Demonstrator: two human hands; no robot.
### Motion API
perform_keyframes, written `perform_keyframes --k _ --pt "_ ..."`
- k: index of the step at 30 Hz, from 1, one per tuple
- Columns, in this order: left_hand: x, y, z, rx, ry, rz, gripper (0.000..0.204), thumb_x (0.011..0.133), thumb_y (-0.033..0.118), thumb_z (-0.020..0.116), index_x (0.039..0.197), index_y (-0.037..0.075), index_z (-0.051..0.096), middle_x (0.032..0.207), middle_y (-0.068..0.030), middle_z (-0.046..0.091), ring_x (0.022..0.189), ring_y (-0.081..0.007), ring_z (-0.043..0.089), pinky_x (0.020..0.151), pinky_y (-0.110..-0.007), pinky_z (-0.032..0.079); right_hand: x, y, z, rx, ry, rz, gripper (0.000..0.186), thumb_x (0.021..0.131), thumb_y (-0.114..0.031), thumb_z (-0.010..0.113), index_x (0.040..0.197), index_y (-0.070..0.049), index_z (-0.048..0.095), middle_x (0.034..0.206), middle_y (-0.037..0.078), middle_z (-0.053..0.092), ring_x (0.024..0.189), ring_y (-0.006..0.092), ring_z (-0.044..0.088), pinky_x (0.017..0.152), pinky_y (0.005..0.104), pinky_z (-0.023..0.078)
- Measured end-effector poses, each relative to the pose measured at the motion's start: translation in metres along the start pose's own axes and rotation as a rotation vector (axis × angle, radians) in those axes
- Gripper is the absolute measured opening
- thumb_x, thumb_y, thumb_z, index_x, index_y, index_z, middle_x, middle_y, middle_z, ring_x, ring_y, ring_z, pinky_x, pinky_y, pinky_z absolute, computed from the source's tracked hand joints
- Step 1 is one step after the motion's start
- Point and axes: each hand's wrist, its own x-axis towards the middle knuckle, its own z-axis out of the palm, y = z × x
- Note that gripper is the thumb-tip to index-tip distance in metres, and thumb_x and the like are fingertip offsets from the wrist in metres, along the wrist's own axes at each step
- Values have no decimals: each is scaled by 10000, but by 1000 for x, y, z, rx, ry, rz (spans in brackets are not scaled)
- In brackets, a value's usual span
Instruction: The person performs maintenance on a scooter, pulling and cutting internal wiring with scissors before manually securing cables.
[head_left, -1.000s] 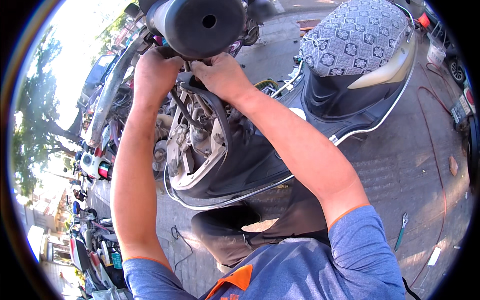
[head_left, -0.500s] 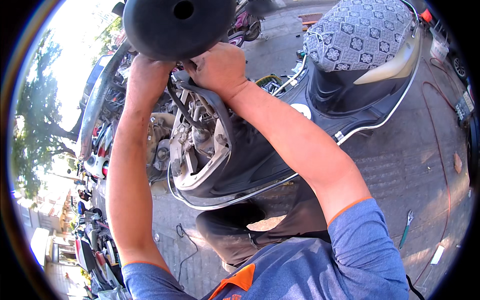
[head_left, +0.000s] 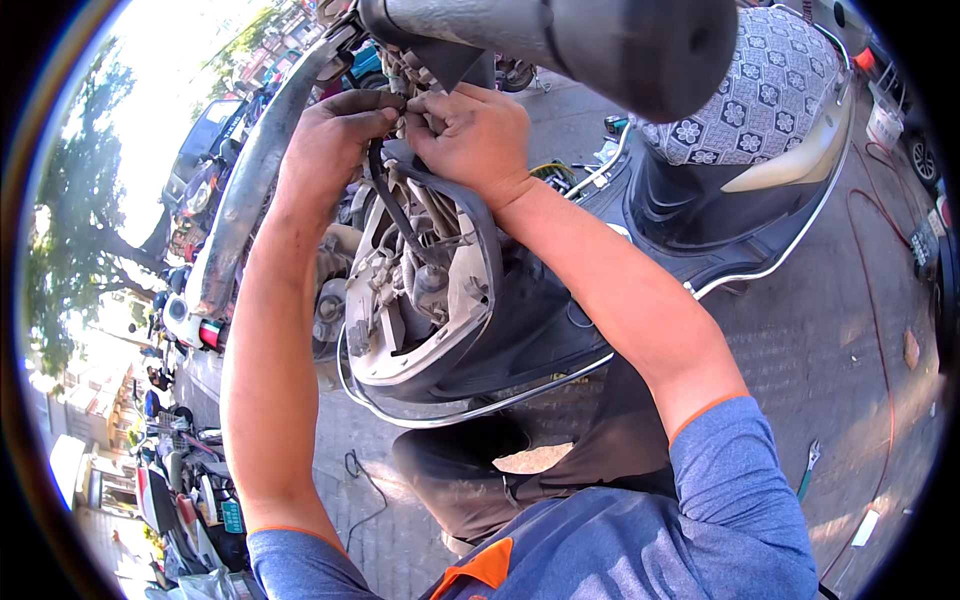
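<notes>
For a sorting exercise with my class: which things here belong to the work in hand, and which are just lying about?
Seemingly in the work: opened scooter front, black hose just below the left hand and right hand.
Seemingly lying about: green-handled wrench, red hose, white bucket.

Grey, perhaps bluish, flower-patterned seat cover point(head_left: 775, 95)

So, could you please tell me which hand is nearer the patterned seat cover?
The right hand: it is on the side toward the flower-patterned seat cover, while the left hand is farther from it, toward the picture's left.
</notes>
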Motion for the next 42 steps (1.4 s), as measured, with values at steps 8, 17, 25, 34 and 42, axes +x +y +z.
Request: perform_keyframes --k 8,17,25,34,42 --pt "-22 19 11 -269 51 -20 132 939 86 728 1038 2 756 698 48 585 519 -30 418 486 -239 302 -3 -6 0 -60 -111 92 78 772 -265 823 840 -235 797 696 -7 714 668 247 701 633 379 562" --pt "-10 -2 18 -309 11 29 257 1010 148 695 1223 19 758 759 59 639 517 -15 405 483 -218 289 5 -4 -6 -88 -18 -81 73 780 -207 798 834 -221 751 745 -3 731 643 279 697 610 383 548" --pt "-6 -29 9 -144 24 203 264 1000 124 683 1212 -7 772 906 15 736 743 -41 577 686 -234 449 7 -3 -6 -31 -144 -71 112 768 -117 772 857 -151 714 787 56 731 682 317 715 616 405 567" --pt "-11 -21 12 -32 10 227 320 981 208 689 1217 12 776 1101 -78 805 1035 -133 704 1000 -313 500 18 -1 -7 37 -213 -82 164 808 -259 781 758 -185 642 643 57 675 621 349 679 600 476 540" --pt "-6 -24 8 78 3 326 361 931 259 731 1217 45 786 1092 -82 808 1025 -163 729 1022 -323 503 23 -11 -20 115 -314 16 102 826 -232 769 812 -161 697 645 52 677 638 344 689 626 466 552"
